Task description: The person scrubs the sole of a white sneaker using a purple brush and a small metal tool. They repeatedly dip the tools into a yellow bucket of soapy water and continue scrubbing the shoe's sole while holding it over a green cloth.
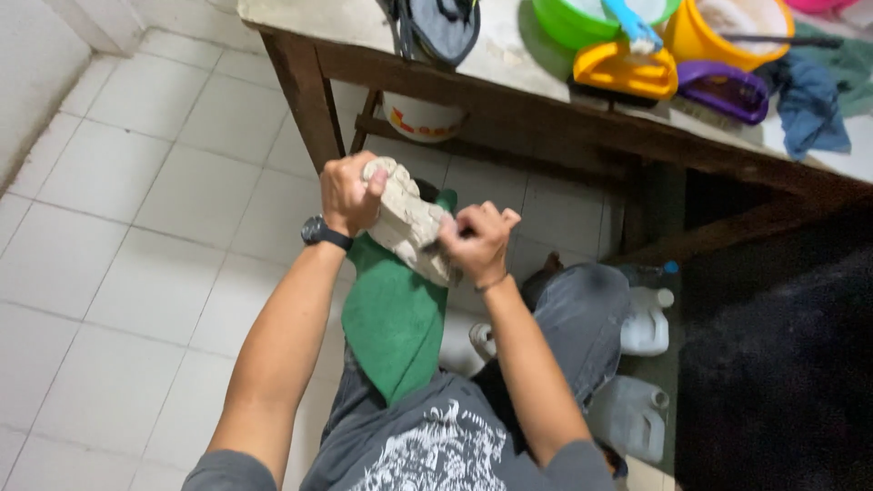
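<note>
My left hand [350,194] grips the toe end of a pale, dirty shoe [409,223], sole turned toward me. My right hand [477,241] is closed around a small dark tool or brush pressed against the sole near its heel; the tool is mostly hidden by my fingers. A green cloth [396,314] lies draped over my lap beneath the shoe. A black watch sits on my left wrist.
A wooden table [509,100] stands ahead with a green basin [568,23], yellow bucket [700,36], yellow and purple scoops, and a blue rag [809,105]. A white bucket sits under it. White plastic jugs [641,323] stand on the tiled floor at my right.
</note>
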